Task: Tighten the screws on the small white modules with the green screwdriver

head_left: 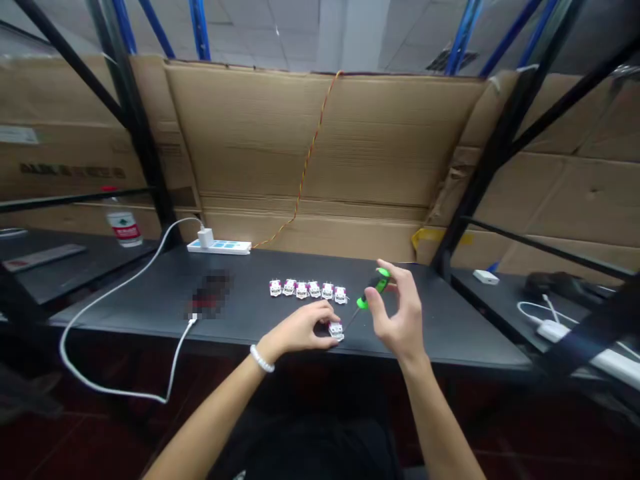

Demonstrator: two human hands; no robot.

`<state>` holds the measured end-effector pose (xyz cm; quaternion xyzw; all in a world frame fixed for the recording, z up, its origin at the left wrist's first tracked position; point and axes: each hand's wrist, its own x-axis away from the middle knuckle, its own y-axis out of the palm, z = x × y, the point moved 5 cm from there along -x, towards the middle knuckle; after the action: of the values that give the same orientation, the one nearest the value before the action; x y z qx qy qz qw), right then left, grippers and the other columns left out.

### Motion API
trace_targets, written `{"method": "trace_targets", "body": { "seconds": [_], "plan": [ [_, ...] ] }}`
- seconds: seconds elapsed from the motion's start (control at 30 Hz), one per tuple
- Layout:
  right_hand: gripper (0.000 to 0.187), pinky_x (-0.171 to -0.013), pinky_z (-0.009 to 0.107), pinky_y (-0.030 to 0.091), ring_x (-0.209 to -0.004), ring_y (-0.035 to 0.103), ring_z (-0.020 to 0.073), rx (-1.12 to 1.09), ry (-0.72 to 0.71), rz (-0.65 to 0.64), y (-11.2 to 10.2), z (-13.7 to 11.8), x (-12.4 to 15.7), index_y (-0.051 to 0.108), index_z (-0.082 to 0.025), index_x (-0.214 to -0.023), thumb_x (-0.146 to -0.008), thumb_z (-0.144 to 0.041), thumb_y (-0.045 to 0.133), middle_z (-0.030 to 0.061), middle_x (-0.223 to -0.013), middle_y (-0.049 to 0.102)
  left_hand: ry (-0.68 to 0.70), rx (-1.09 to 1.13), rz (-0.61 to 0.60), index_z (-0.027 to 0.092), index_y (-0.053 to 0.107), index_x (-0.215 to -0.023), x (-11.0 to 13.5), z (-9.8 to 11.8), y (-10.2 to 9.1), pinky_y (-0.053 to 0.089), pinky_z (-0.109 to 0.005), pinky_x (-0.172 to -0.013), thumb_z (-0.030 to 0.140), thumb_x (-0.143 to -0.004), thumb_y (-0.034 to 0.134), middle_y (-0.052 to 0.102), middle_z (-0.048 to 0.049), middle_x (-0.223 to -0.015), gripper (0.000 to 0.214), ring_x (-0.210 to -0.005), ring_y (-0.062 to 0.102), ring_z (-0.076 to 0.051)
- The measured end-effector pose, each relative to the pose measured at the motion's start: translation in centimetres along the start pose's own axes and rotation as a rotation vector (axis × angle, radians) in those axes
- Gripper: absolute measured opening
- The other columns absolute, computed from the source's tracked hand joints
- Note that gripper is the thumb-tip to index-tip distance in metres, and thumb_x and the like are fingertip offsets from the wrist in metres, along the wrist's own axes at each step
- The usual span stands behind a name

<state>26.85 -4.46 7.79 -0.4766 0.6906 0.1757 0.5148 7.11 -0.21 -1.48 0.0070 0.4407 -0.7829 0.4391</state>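
Note:
My left hand [303,327] rests on the black table [450,327], fingers closed on a small white part [336,330] that lies on the table top. My right hand [397,313] grips a screwdriver [373,290] with a green and black handle. Its thin shaft slants down toward the white part. A row of several similar white and pink parts [307,289] lies just behind my hands. A bead bracelet [261,359] is on my left wrist.
A white power strip [220,246] with a charger and a long white cable [125,287] sits at the back left. A blurred dark object [210,297] lies left of the parts. A bottle [123,223] stands far left. Cardboard walls and black frame posts surround the table.

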Motion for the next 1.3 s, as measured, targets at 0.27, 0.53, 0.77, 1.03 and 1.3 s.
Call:
{"method": "trace_targets", "body": {
  "seconds": [0.27,0.53,0.77,1.03,1.3],
  "plan": [
    [0.047,-0.095,0.045,0.059,-0.112,0.068,0.0258,-0.071,0.087,-0.035,0.5,1.3,0.3,0.052,-0.024,-0.154,-0.107,-0.032,0.05,0.0133,-0.13,0.067,0.002,0.008,-0.006,0.019,0.076,-0.115,0.0,0.2,-0.1,0.056,-0.033,-0.09,0.029,-0.086,0.084,0.07,-0.0075,-0.114,0.032,-0.098,0.067,-0.021],
    [0.039,-0.083,0.041,0.059,-0.104,0.067,0.0266,-0.01,-0.01,0.067,0.2,0.2,0.2,0.067,-0.022,-0.129,-0.094,-0.036,0.076,0.0116,-0.118,0.068,-0.018,-0.002,-0.002,0.019,0.075,-0.116,0.0,0.3,-0.1,0.055,-0.032,-0.088,0.027,-0.085,0.084,0.07,-0.0073,-0.114,0.033,-0.095,0.067,-0.021],
    [0.05,-0.091,0.045,0.06,-0.108,0.068,0.0262,-0.038,0.051,0.016,0.4,0.9,0.5,0.053,-0.024,-0.154,-0.105,-0.03,0.055,0.0129,-0.127,0.067,0.001,-0.005,0.003,0.02,0.076,-0.115,0.0,0.2,-0.1,0.055,-0.034,-0.091,0.028,-0.086,0.084,0.07,-0.0075,-0.114,0.031,-0.098,0.067,-0.022],
    [0.039,-0.083,0.043,0.061,-0.107,0.069,0.0277,-0.049,-0.008,0.066,0.2,0.6,0.5,0.063,-0.023,-0.135,-0.097,-0.03,0.068,0.0127,-0.126,0.068,-0.001,-0.01,-0.001,0.02,0.075,-0.115,0.0,0.1,0.0,0.055,-0.033,-0.09,0.029,-0.086,0.083,0.07,-0.0069,-0.113,0.032,-0.098,0.067,-0.022],
    [0.04,-0.089,0.044,0.059,-0.11,0.068,0.0261,-0.05,0.015,0.016,0.0,0.4,0.1,0.061,-0.024,-0.143,-0.104,-0.025,0.053,0.0128,-0.128,0.069,0.0,-0.003,0.002,0.019,0.076,-0.115,0.0,0.0,0.0,0.055,-0.033,-0.09,0.031,-0.087,0.084,0.07,-0.0076,-0.114,0.032,-0.098,0.067,-0.021]
  ]
}}
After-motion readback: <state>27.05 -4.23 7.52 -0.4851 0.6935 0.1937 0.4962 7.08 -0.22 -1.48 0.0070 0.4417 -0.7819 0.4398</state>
